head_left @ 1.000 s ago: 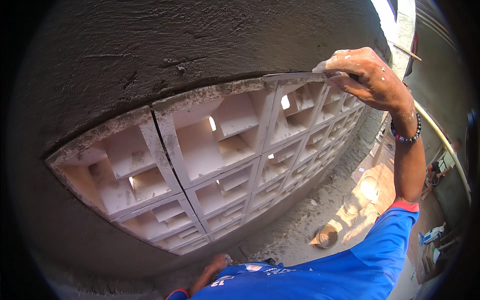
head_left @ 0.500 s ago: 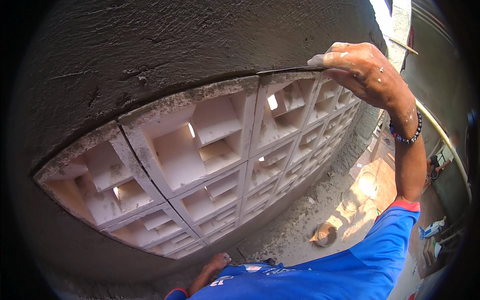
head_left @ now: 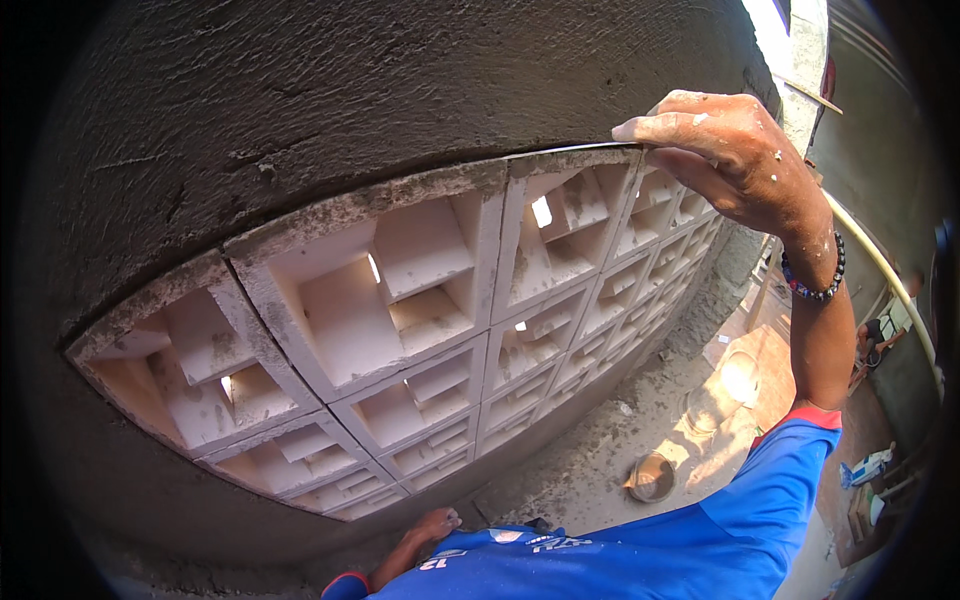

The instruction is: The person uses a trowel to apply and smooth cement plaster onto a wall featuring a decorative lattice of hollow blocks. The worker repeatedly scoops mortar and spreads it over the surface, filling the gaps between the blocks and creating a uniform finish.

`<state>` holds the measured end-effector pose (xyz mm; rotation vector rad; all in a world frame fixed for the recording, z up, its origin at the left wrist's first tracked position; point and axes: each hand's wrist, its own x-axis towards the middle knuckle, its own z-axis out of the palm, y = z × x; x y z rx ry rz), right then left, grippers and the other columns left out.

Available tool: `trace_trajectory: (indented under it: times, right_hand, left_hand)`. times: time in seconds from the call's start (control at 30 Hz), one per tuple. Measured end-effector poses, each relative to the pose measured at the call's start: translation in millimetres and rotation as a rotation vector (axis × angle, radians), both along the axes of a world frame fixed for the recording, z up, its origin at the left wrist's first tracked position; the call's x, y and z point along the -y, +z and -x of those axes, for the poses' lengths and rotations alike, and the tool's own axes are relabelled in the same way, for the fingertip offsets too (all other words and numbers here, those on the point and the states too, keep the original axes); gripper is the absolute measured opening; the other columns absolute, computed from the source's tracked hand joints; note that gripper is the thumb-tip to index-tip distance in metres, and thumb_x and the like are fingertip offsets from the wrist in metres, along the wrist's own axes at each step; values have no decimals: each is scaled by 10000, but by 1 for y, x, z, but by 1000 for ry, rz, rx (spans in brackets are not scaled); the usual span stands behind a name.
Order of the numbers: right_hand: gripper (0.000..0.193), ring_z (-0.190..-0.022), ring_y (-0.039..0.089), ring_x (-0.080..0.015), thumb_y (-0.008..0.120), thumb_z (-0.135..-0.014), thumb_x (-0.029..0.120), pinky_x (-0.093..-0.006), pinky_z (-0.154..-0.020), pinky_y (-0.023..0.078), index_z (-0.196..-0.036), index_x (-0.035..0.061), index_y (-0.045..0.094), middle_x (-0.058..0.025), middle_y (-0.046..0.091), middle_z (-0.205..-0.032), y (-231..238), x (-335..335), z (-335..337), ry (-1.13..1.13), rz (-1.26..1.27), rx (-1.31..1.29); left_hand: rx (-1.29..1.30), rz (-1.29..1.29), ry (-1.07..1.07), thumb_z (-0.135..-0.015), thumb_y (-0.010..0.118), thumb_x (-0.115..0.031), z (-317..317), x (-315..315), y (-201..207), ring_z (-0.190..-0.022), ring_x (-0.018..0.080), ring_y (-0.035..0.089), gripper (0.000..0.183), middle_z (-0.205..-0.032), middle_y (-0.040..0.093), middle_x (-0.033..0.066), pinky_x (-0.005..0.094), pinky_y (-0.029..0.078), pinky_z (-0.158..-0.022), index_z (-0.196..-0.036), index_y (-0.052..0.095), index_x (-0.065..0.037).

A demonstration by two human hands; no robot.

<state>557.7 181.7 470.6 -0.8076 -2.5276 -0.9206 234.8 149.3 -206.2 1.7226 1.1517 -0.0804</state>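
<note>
My right hand, specked with mortar, pinches a thin flat blade that shows almost edge-on; its handle, if any, is hidden. The blade lies along the seam between the rough grey plaster and the top edge of the white ventilation blocks. Mortar smears mark the upper rims of these blocks. Down by my waist, my left hand is close to the lower wall with its fingers curled. What it holds, if anything, is too small to make out.
A round bucket stands on the mortar-strewn floor. Behind my right arm runs a pale pole. Another person is at the far right, and a blue-and-white bag lies nearer on that side.
The thin blade's edge looks brighter and slightly tilted compared with before. My right hand stays at the seam, and the view has shifted a little. My left hand has barely moved.
</note>
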Motion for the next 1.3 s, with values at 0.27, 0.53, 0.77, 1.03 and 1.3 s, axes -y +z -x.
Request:
trace_trajectory:
  times: [0.27,0.53,0.77,1.03,1.3]
  right_hand:
    - [301,-701,609,-282,673,-791,12,-382,-620,493,-1087,66,660,-101,600,-803,4,-8,-20,-108,-41,92]
    - [184,-743,614,-320,656,-820,63,-401,-676,486,-1003,49,675,-120,621,-786,3,6,-72,-366,-55,73]
    - [436,-779,601,-298,659,-769,-39,-381,-685,484,-1183,98,655,-114,611,-867,-61,37,-34,-256,-31,-312]
    - [546,-753,589,-263,649,-733,-96,-370,-657,485,-1246,91,628,-111,601,-878,-130,5,12,-22,-112,-519]
    - [525,-734,576,-266,667,-743,-86,-366,-654,472,-1234,100,640,-115,584,-850,-114,8,10,-174,-185,-391]
  left_hand:
    - [10,-68,10,-897,615,-348,-4,-6,-19,-1020,347,635,376,-1089,669,201,432,480,-874,-1117,661,-46]
    - [-84,-6,-50,-899,606,-365,-1,-6,-16,-1068,358,617,396,-1148,654,194,439,473,-896,-1144,655,-58]
    - [-55,-59,-54,-896,606,-378,1,-13,-5,-1074,360,611,423,-1135,656,192,432,469,-908,-1157,640,-47]
    - [-69,-11,-70,-901,609,-361,1,-14,-2,-1080,364,607,399,-1148,650,196,431,463,-920,-1152,646,-53]
    - [-39,-37,-90,-899,602,-361,19,-1,-28,-1080,368,606,409,-1143,650,203,443,465,-906,-1147,643,-38]
